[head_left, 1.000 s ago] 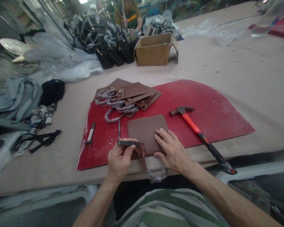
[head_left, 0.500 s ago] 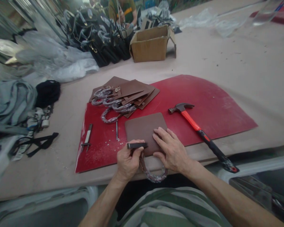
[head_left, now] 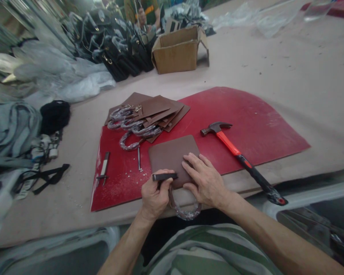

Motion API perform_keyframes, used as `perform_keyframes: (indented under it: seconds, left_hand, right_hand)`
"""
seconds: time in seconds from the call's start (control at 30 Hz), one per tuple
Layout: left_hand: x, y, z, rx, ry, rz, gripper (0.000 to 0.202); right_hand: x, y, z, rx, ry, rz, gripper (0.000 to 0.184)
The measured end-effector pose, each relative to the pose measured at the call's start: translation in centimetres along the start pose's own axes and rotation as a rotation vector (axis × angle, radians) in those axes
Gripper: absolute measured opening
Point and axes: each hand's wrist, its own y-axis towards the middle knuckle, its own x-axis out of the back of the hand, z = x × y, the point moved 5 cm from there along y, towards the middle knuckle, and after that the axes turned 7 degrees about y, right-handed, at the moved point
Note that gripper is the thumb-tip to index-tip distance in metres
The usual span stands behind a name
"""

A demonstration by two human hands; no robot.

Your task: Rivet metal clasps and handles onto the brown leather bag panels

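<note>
A brown leather panel (head_left: 172,154) lies on the red mat (head_left: 246,126) at the table's near edge. Its plastic-wrapped handle (head_left: 186,212) hangs over that edge. My right hand (head_left: 205,179) lies flat on the panel's near right part, fingers spread. My left hand (head_left: 154,194) is closed around a short dark metal tool (head_left: 164,177), held level at the panel's near left corner. A hammer with a red and black handle (head_left: 237,154) rests on the mat to the right of my hands.
A stack of brown panels with wrapped handles (head_left: 149,116) sits further back on the mat. A thin punch (head_left: 138,158) and a small knife (head_left: 104,168) lie left. Beyond are a cardboard box (head_left: 177,51), black bags (head_left: 114,49), and another person (head_left: 143,11).
My left hand with the dark tool has shifted right, closer to the panel's corner. My right hand stays flat on the panel. The camera tilted slightly.
</note>
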Motion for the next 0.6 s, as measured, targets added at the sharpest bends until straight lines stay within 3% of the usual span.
perform_keyframes:
  seconds: [0.33, 0.6]
  left_hand:
    - [-0.5, 0.7, -1.8, -0.273, 0.113, -0.026, 0.013]
    - [-1.2, 0.9, -1.2, -0.234, 0.056, 0.050, 0.014]
  right_hand:
    - [0.0, 0.0, -0.1, -0.009, 0.039, 0.005, 0.057]
    - [0.5, 0.3, 0.1, -0.015, 0.067, 0.028, 0.056]
